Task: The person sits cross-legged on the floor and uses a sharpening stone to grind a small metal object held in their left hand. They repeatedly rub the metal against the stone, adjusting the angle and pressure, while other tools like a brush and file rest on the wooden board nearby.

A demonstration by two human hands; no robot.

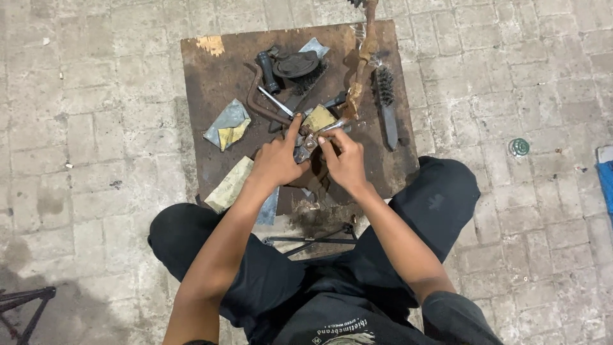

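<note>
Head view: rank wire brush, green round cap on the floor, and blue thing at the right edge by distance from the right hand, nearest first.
From the right hand:
1. Wire brush, on the board's right side, up and to the right of the hand.
2. Green round cap, on the paving to the right, off the board.
3. Blue thing, at the frame's right edge, cut off by it.
</note>
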